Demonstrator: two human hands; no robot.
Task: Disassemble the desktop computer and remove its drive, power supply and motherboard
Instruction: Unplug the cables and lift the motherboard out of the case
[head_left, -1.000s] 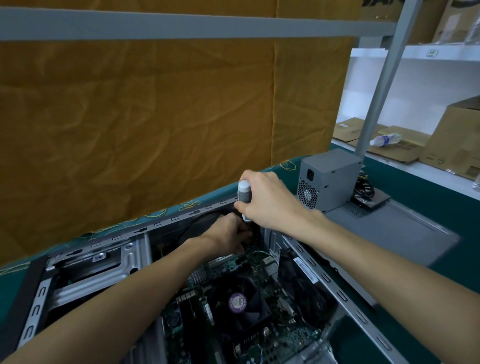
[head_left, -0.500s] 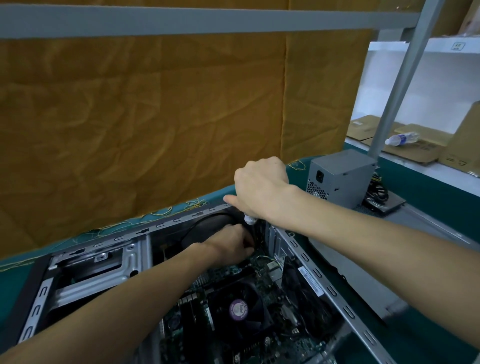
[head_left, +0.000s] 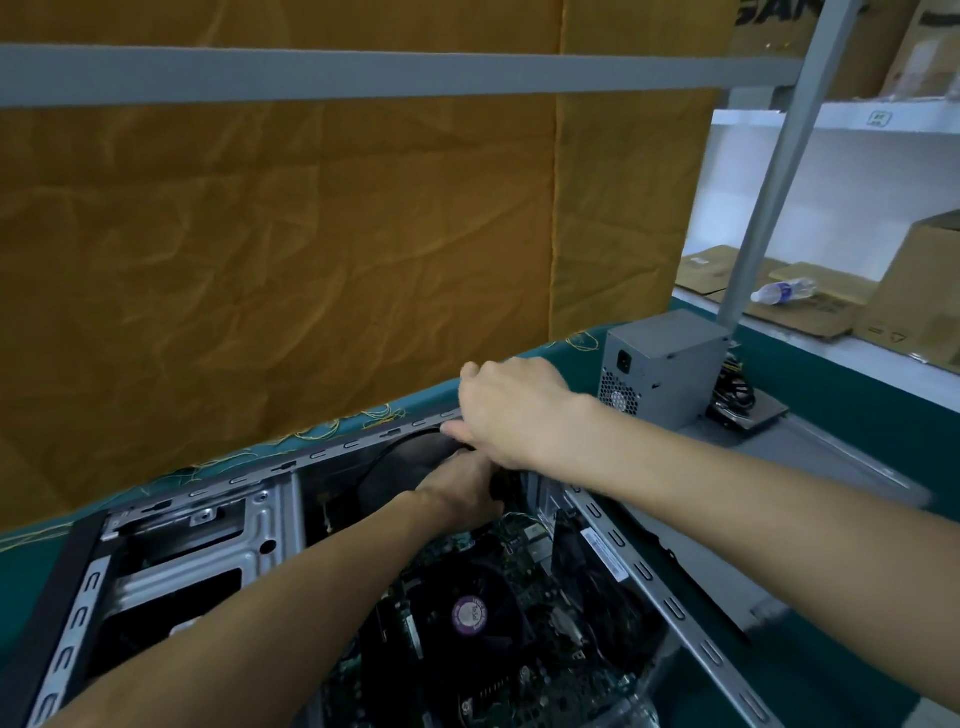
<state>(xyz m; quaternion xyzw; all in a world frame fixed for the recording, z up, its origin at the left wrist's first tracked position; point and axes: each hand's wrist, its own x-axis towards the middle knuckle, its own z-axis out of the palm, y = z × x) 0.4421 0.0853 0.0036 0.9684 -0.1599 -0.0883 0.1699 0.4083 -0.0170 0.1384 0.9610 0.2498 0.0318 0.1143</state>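
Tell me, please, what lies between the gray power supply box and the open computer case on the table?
In the head view, between the power supply and the computer case lies a flat gray metal panel, on which the supply seems to stand. The right hand crosses the near part.

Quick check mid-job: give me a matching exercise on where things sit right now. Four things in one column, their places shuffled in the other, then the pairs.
Things:
1. grey boxy metal power supply
2. round black cooler fan with purple hub sticker
3. clear plastic water bottle
4. left hand

Places:
A. lying on flattened cardboard
B. inside the case's far corner
C. standing outside the open grey metal computer case
D. on the green motherboard

Pairs: 1-C, 2-D, 3-A, 4-B
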